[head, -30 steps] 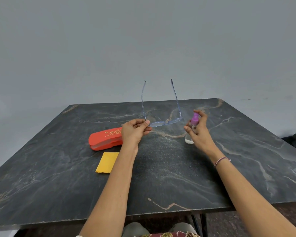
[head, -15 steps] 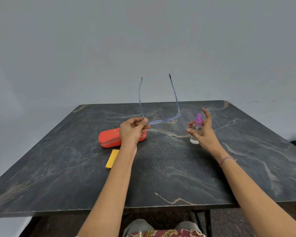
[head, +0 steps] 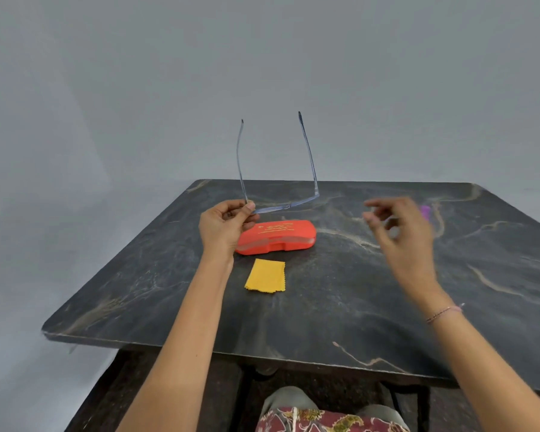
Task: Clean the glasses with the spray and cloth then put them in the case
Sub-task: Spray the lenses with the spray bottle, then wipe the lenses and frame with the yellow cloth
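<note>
Glasses (head: 281, 207) aloft over the dark marble table (head: 325, 322), temples pointing up, pinched at one end of the front between thumb and fingers of the left hand (head: 223, 227). Right hand (head: 402, 235) blurred, raised off the table, fingers loosely parted, nothing discernible in its grip. Spray bottle (head: 425, 211) mostly hidden behind that hand, only the purple cap seen. Closed orange case (head: 276, 238) flat beneath the glasses; yellow cloth (head: 265, 275) flat just nearer the body.
</note>
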